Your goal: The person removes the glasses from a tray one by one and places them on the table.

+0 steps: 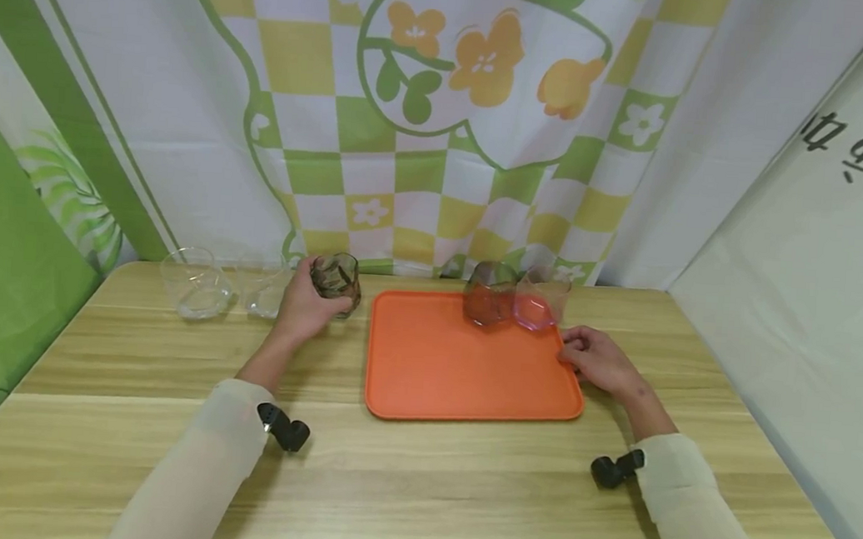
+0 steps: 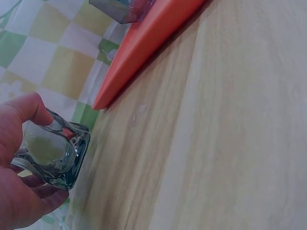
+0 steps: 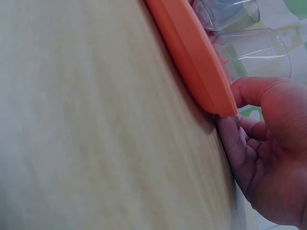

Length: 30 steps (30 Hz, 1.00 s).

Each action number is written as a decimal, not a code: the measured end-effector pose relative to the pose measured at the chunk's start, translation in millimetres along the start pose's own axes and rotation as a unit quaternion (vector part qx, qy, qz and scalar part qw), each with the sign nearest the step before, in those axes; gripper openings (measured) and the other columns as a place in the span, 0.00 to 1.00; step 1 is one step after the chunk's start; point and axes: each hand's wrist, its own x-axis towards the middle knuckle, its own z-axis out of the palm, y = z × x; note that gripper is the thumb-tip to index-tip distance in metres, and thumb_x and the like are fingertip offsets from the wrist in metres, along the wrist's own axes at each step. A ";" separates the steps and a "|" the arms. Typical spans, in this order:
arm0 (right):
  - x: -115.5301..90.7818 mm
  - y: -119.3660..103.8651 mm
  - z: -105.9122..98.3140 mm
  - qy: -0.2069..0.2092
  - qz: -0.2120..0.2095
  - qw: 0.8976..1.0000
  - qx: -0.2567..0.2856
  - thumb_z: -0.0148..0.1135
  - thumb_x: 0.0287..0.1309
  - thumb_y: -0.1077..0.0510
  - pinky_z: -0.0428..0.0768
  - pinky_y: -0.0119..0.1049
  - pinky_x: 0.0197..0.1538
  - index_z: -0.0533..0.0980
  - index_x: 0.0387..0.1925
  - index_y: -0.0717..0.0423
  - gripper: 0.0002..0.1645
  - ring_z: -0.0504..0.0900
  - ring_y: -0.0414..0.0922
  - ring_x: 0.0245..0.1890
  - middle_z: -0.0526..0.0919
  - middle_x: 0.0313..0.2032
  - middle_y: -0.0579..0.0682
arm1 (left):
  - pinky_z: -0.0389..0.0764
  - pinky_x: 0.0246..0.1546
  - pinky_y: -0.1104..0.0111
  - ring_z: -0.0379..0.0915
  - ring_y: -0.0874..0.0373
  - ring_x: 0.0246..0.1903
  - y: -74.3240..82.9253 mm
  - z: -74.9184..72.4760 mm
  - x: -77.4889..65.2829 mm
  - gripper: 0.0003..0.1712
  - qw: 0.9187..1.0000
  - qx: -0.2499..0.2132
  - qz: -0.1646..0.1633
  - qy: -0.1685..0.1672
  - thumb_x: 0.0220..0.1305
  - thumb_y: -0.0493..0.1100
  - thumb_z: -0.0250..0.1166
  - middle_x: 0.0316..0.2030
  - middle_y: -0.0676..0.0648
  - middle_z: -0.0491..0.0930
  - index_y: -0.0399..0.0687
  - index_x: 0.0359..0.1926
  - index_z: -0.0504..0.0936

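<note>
My left hand (image 1: 307, 303) grips a dark grey drinking glass (image 1: 337, 283) just left of the tray, thumb on one side and fingers on the other. The left wrist view shows the same glass (image 2: 53, 148) close up; whether its base touches the table I cannot tell. At the right edge of the orange tray (image 1: 461, 380), my right hand (image 1: 600, 361) pinches the rim, a finger beneath it in the right wrist view. Two glasses stand at the tray's back right: a smoky grey glass (image 1: 490, 294) and a pink-bottomed clear glass (image 1: 540, 300).
Two clear glasses, one far left (image 1: 197, 285) and another beside it (image 1: 259, 287), stand behind and left of my left hand. A patterned curtain (image 1: 423, 169) hangs along the back of the wooden table (image 1: 453, 496). A white wall covering (image 1: 815, 271) borders the right side.
</note>
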 end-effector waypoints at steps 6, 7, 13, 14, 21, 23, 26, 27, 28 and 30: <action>-1.2 -1.1 0.1 0.002 -0.005 1.000 0.000 0.57 0.67 0.64 0.85 0.35 0.35 0.68 0.60 0.75 0.25 0.80 0.42 0.34 0.78 0.42 0.58 | 0.69 0.65 0.46 0.65 0.35 0.65 -3.0 1.8 1.4 0.51 1.000 0.003 -0.004 -0.005 0.58 0.40 0.71 0.67 0.29 0.65 0.37 0.77 0.53; -1.3 -1.1 0.1 0.002 -0.006 1.000 0.000 0.57 0.67 0.64 0.85 0.35 0.35 0.68 0.60 0.75 0.25 0.80 0.42 0.34 0.78 0.42 0.58 | 0.69 0.64 0.46 0.65 0.35 0.65 -3.4 2.0 1.4 0.51 1.000 0.003 -0.005 -0.005 0.58 0.40 0.71 0.67 0.29 0.65 0.37 0.77 0.53; -0.1 1.9 -0.3 0.002 -0.010 1.000 0.004 0.58 0.67 0.64 0.85 0.35 0.35 0.68 0.60 0.75 0.24 0.81 0.42 0.34 0.78 0.41 0.57 | 0.68 0.65 0.47 0.64 0.35 0.65 -5.6 2.7 2.2 0.51 1.000 0.005 -0.007 -0.008 0.59 0.39 0.71 0.67 0.29 0.64 0.36 0.77 0.52; 0.2 2.6 -0.4 0.002 -0.010 1.000 0.006 0.58 0.67 0.64 0.85 0.35 0.35 0.68 0.59 0.75 0.24 0.81 0.42 0.34 0.78 0.41 0.57 | 0.68 0.65 0.47 0.64 0.36 0.66 -5.9 2.8 2.4 0.51 1.000 0.006 -0.007 -0.008 0.59 0.39 0.71 0.67 0.29 0.64 0.36 0.77 0.52; 1.3 2.2 -1.5 0.003 -0.012 1.000 0.001 0.59 0.67 0.64 0.85 0.35 0.35 0.68 0.60 0.75 0.24 0.81 0.42 0.34 0.79 0.41 0.57 | 0.66 0.67 0.48 0.64 0.36 0.66 -7.4 4.2 3.2 0.50 1.000 0.003 0.005 -0.005 0.59 0.38 0.70 0.67 0.29 0.65 0.35 0.76 0.52; 1.8 2.7 -1.9 0.002 -0.011 1.000 0.001 0.58 0.68 0.64 0.85 0.35 0.35 0.68 0.60 0.75 0.24 0.81 0.42 0.34 0.79 0.42 0.57 | 0.65 0.67 0.48 0.63 0.36 0.66 -7.4 4.5 3.1 0.50 1.000 0.001 0.008 -0.006 0.59 0.38 0.70 0.67 0.29 0.65 0.34 0.76 0.53; 2.8 4.1 -2.0 0.000 -0.009 1.000 0.001 0.57 0.68 0.63 0.84 0.35 0.35 0.68 0.61 0.75 0.25 0.80 0.42 0.34 0.78 0.41 0.57 | 0.63 0.68 0.48 0.62 0.36 0.67 -8.1 4.7 3.1 0.50 1.000 -0.001 0.010 -0.012 0.60 0.38 0.70 0.67 0.28 0.64 0.34 0.76 0.51; 3.0 4.5 -2.0 0.000 -0.008 1.000 0.000 0.57 0.69 0.63 0.84 0.35 0.34 0.68 0.61 0.75 0.25 0.80 0.42 0.34 0.78 0.41 0.56 | 0.63 0.68 0.48 0.62 0.36 0.67 -8.4 4.7 2.9 0.50 1.000 -0.002 0.011 -0.014 0.60 0.38 0.70 0.67 0.28 0.64 0.34 0.77 0.51; 3.1 4.7 -1.8 0.000 -0.007 1.000 -0.001 0.57 0.69 0.63 0.84 0.35 0.34 0.68 0.61 0.75 0.25 0.80 0.42 0.34 0.78 0.41 0.56 | 0.63 0.69 0.47 0.62 0.36 0.67 -8.6 4.5 2.5 0.51 1.000 -0.002 0.011 -0.017 0.61 0.38 0.70 0.67 0.28 0.64 0.34 0.77 0.50; 2.9 4.7 -1.3 0.001 -0.006 1.000 -0.004 0.57 0.69 0.63 0.84 0.35 0.34 0.68 0.61 0.75 0.25 0.80 0.42 0.34 0.78 0.41 0.56 | 0.63 0.69 0.47 0.61 0.35 0.67 -9.1 4.1 1.4 0.52 1.000 0.000 0.010 -0.022 0.62 0.38 0.70 0.68 0.28 0.63 0.35 0.78 0.48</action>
